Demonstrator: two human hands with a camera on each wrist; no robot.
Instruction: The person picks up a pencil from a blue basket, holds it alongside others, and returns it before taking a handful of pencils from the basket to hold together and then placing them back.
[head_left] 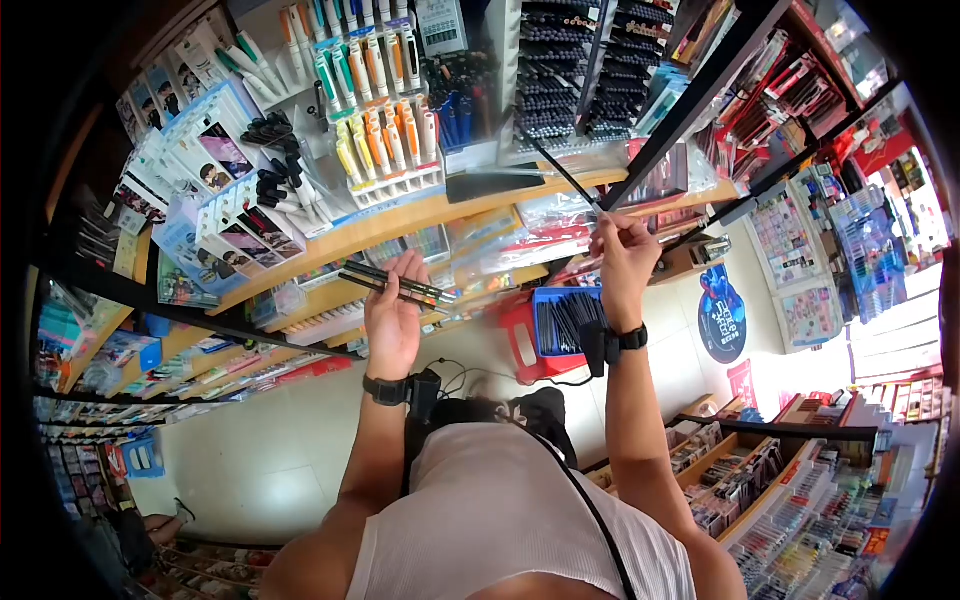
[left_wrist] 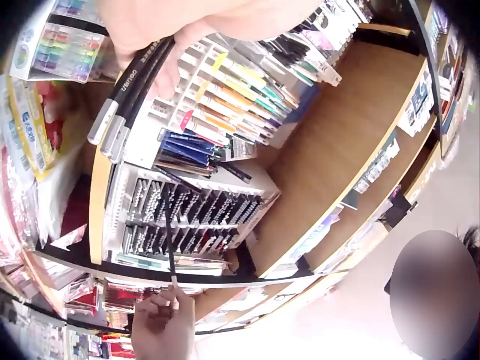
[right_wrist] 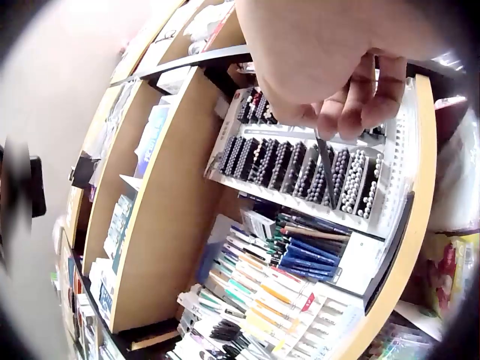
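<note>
In the head view my left hand (head_left: 393, 325) is turned palm up below the shelf edge, holding several dark pencils (left_wrist: 129, 94) across its fingers. The left wrist view shows silver ends and pale lettering on them. My right hand (head_left: 627, 258) pinches a single black pencil (head_left: 562, 172) by one end between thumb and fingertips. That pencil slants toward a white pencil rack (head_left: 508, 90) filled with rows of dark pencils. From the right wrist, the pencil (right_wrist: 325, 169) overlaps the rack's rows, its far end over them.
A wooden shelf edge (head_left: 400, 222) runs in front of the rack. Left of the rack stand a stepped display of coloured markers (head_left: 375, 120) and blue pens (head_left: 455, 115). Below, a blue basket (head_left: 542, 320) of dark sticks sits on a red stool (head_left: 520, 345).
</note>
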